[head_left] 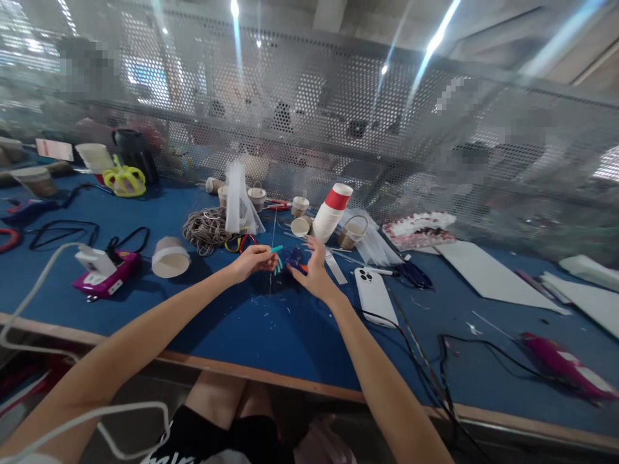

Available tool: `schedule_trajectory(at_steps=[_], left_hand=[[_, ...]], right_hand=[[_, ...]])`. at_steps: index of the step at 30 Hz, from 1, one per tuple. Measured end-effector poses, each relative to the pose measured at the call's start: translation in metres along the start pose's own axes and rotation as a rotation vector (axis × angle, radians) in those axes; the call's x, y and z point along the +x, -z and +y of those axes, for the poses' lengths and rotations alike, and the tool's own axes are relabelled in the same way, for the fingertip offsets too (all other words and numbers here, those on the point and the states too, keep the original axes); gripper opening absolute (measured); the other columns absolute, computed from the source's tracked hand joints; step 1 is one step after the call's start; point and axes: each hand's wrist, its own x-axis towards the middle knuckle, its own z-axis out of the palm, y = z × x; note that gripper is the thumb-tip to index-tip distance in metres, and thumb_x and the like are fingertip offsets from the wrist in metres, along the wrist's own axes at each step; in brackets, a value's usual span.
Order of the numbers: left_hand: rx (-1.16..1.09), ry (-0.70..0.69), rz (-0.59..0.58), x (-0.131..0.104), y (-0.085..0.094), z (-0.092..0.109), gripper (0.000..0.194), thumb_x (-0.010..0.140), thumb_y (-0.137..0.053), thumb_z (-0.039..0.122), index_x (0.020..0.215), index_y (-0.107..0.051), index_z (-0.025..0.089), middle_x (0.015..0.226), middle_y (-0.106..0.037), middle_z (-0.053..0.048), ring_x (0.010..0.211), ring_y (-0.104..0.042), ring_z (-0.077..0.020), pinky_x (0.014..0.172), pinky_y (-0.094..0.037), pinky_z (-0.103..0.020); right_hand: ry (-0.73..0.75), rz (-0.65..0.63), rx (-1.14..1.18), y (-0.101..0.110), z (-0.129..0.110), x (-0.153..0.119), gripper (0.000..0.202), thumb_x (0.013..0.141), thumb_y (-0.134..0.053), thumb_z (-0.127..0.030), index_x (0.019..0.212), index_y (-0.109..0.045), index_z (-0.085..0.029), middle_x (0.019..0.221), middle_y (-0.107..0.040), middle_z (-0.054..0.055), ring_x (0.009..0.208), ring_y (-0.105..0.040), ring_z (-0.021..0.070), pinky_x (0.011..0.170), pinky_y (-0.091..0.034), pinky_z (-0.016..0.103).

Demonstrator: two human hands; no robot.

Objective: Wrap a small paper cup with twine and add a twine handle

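Note:
My left hand (255, 263) is closed, its fingertips pinching a small teal piece (277, 249) with thin, strip-like parts that hang below the fingers; its exact kind is too small to make out. Just to the right, my right hand (314, 272) has thumb and fingers spread apart. Beside its thumb lies a dark blue object (293, 258) with an orange part, partly hidden; whether the hand touches it I cannot tell. Behind the hands are yellow- and red-handled scissors (240, 243) and a stack of white paper cups (331, 216) with a red band, leaning over.
Left of my hands are a brown cord bundle (207, 230), a tipped paper cup (171, 258) and a purple power strip (107, 276). At right lie a white phone (376, 298), black cables and a white board (498, 277). A perforated metal screen (300, 116) stands behind the blue table.

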Motion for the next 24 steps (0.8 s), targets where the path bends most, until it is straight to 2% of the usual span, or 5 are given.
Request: schedule_trajectory(at_steps=[7,13,19,22,24], left_hand=[[0.109,0.123,-0.202,-0.011,-0.019,0.006,0.037,0.058,-0.08,0.043,0.059,-0.066,0.008,0.046,-0.059,-0.004,0.043,-0.054,-0.0106,0.047,-0.042,-0.022],[0.288,0.142,-0.431,-0.014,-0.042,0.012,0.051,0.07,-0.064,0.059,0.073,-0.067,0.008,0.06,-0.066,-0.009,0.051,-0.061,-0.0148,0.06,-0.049,-0.03],[0.755,-0.325,0.284,0.047,-0.016,0.047,0.032,0.087,-0.043,0.043,0.083,-0.055,0.014,0.07,-0.063,-0.005,0.07,-0.063,-0.0175,0.071,-0.049,-0.031],[1.241,-0.323,0.736,0.087,0.004,0.062,0.035,0.074,-0.063,0.024,0.103,-0.049,0.011,0.105,-0.06,-0.015,0.105,-0.056,-0.0279,0.093,-0.042,-0.039],[1.287,-0.29,0.805,0.108,0.016,0.067,0.051,0.067,-0.07,0.02,0.11,-0.046,0.006,0.118,-0.052,-0.024,0.118,-0.046,-0.0376,0.099,-0.034,-0.047]], right_hand=[[0.175,0.115,-0.167,0.009,-0.022,0.004,0.051,0.091,-0.043,-0.032,0.139,-0.031,-0.019,0.108,-0.057,0.013,0.101,-0.053,0.0262,0.095,-0.04,0.049],[0.23,0.187,-0.097,0.018,-0.022,0.022,0.029,0.094,-0.036,-0.03,0.096,-0.062,-0.017,0.093,-0.065,0.013,0.092,-0.058,0.0234,0.084,-0.047,0.039],[-0.103,0.251,0.203,0.054,-0.027,0.064,0.047,0.093,-0.032,-0.048,0.064,-0.056,-0.019,0.053,-0.054,0.002,0.05,-0.052,0.0134,0.053,-0.045,0.027],[-0.403,0.308,0.497,0.074,-0.033,0.087,0.054,0.086,-0.039,-0.059,0.051,-0.048,-0.02,0.043,-0.049,-0.001,0.036,-0.043,0.0077,0.039,-0.035,0.021],[-0.558,0.205,0.624,0.088,-0.035,0.099,0.057,0.082,-0.044,-0.062,0.044,-0.046,-0.019,0.037,-0.047,-0.001,0.03,-0.039,0.006,0.032,-0.029,0.019]])
